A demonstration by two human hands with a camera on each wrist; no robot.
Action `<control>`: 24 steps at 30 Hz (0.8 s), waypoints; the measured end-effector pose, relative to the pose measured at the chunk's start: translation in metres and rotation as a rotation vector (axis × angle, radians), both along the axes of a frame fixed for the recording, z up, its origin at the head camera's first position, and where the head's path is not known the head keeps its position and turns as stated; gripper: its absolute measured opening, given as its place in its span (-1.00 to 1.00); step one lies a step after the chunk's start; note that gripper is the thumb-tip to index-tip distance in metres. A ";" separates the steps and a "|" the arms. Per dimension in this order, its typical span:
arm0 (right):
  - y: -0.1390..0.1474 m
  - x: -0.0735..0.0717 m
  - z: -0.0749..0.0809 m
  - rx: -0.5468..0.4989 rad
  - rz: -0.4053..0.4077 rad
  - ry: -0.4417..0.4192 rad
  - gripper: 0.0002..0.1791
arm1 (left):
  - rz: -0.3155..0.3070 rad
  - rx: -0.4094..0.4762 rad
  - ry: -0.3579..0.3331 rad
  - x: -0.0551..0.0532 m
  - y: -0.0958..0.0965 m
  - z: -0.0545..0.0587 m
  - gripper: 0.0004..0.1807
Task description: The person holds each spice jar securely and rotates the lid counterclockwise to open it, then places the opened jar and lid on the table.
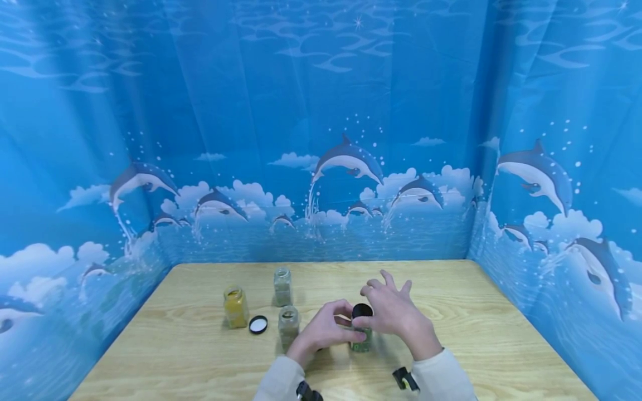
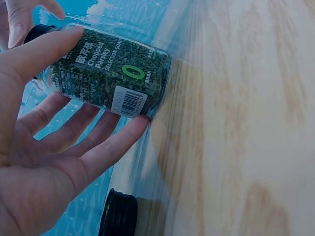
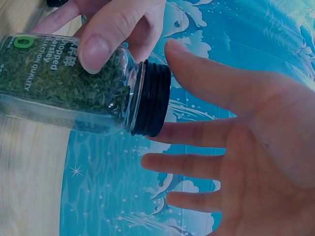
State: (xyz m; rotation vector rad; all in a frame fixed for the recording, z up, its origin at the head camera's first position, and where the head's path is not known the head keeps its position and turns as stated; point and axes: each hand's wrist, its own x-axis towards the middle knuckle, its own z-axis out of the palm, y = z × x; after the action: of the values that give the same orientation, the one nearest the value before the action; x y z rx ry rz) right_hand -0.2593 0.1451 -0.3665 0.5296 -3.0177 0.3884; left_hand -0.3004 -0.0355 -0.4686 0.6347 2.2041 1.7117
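My left hand (image 1: 328,326) grips a clear jar of chopped parsley (image 2: 115,73), thumb on one face and fingertips along the opposite side. A black screw lid (image 3: 153,98) sits on the jar's neck. My right hand (image 1: 393,314) is at that lid, thumb and forefinger spread to either side of its rim. In the right wrist view the forefinger tip is right at the lid's lower edge and the thumb tip is close by its upper edge. The other right fingers stretch out straight, off the jar. In the head view the hands partly hide the jar.
Left of the hands stand a lidless jar of yellow powder (image 1: 235,307) and two more lidless jars, a rear one (image 1: 283,288) and a nearer one (image 1: 288,329). A black lid (image 1: 258,324) lies white side up on the wooden table (image 1: 165,340). Another black lid (image 2: 119,215) lies near my left hand.
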 end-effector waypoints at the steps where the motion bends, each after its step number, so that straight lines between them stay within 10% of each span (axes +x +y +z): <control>1: 0.000 0.000 0.000 0.000 0.000 0.004 -0.39 | 0.000 0.000 0.000 0.000 0.000 0.000 -0.66; 24: -0.003 0.003 0.001 0.014 0.054 -0.029 -0.64 | 0.026 0.007 0.018 0.004 0.002 0.002 -0.63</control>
State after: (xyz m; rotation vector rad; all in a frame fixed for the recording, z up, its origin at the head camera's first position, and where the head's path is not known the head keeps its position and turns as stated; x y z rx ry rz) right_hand -0.2564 0.1425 -0.3650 0.6126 -3.0412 0.3815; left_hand -0.2962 -0.0339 -0.4670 0.6279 2.2290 1.7336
